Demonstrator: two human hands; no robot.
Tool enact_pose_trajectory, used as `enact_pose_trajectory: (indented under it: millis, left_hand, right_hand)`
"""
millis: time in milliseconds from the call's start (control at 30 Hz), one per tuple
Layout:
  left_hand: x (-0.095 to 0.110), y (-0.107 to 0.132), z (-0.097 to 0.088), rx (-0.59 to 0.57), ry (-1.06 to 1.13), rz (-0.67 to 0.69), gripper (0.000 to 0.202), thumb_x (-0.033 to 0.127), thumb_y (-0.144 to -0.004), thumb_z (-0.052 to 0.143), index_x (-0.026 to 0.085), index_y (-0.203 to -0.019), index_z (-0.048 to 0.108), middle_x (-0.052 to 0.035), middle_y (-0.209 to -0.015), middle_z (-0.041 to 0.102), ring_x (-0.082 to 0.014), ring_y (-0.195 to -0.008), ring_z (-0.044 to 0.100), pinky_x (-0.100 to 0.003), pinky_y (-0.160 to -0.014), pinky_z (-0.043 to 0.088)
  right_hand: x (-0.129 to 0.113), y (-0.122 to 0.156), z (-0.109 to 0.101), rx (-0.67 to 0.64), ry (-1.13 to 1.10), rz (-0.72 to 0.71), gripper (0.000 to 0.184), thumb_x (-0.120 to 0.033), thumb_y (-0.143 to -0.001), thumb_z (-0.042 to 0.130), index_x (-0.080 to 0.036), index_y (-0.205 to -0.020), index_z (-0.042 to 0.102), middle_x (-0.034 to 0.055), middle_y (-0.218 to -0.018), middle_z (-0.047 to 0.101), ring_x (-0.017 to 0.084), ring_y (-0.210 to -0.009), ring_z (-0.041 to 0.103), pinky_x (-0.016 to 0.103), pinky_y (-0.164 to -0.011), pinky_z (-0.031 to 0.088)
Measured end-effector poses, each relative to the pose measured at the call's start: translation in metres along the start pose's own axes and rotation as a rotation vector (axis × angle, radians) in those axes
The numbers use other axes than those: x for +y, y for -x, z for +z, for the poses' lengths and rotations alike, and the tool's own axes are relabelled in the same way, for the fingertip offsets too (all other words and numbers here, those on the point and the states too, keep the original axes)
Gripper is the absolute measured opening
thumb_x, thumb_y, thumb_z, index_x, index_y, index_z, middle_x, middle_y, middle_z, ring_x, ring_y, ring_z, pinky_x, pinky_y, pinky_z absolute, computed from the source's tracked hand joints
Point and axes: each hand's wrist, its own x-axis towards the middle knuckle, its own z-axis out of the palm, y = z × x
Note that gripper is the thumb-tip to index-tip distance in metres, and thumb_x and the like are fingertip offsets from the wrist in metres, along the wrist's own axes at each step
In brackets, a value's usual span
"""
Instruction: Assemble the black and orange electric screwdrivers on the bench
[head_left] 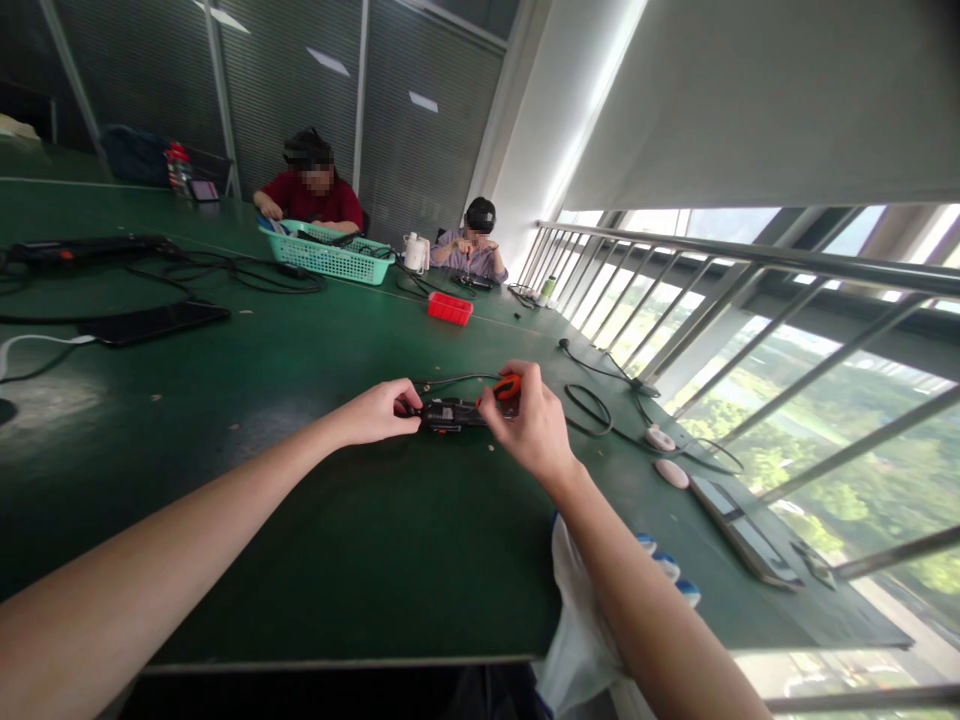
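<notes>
A small black device [448, 413] with red marks lies on the green table [360, 520], a thin black cable running from it. My left hand [379, 411] is closed on the device's left end. My right hand [529, 423] is closed around an orange-handled tool [508, 386] held at the device's right end. What the tool's tip touches is hidden by my fingers.
A coiled black cable [592, 405], two pink-white pads [664, 455] and a flat grey device [739, 530] lie right. A red tray [450, 308], teal basket [326, 255], dark tablet [154, 322] and cables sit farther off. Two people work at the far end. A railing [750, 300] lines the window.
</notes>
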Motion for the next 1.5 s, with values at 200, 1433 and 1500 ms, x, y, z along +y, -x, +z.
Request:
enact_pose_trajectory:
  millis: [200,1433,1500]
  left_hand:
    - [0.000,0.000,0.000,-0.015,0.012,-0.011,0.032,0.041,-0.076,0.071,0.021,-0.098,0.060,-0.0055,-0.103,0.070,-0.0252,-0.095,0.068,-0.033,-0.078,0.052]
    - [0.003,0.001,0.001,0.018,-0.010,0.002,0.030,0.039,-0.075,0.071,0.021,-0.095,0.061,-0.0051,-0.099,0.070,-0.0249,-0.092,0.068,-0.034,-0.078,0.052]
    - [0.003,0.001,0.001,0.021,-0.010,0.006,0.029,0.039,-0.074,0.070,0.021,-0.095,0.061,-0.0049,-0.098,0.070,-0.0249,-0.092,0.068,-0.034,-0.078,0.052]
  right_hand:
    - [0.004,0.003,0.010,0.108,-0.056,0.138,0.028,-0.036,-0.093,0.057,-0.021,-0.113,0.044,-0.0005,-0.078,0.060,0.016,-0.066,0.062,0.026,-0.059,0.047]
    - [-0.006,0.008,0.014,0.083,-0.116,0.049,0.026,-0.036,-0.095,0.058,-0.022,-0.113,0.046,0.0035,-0.088,0.065,0.017,-0.071,0.064,0.029,-0.063,0.053]
    - [-0.011,0.010,0.017,0.049,-0.163,0.002,0.027,-0.036,-0.096,0.058,-0.022,-0.114,0.044,0.0048,-0.093,0.066,0.018,-0.075,0.066,0.030,-0.065,0.054]
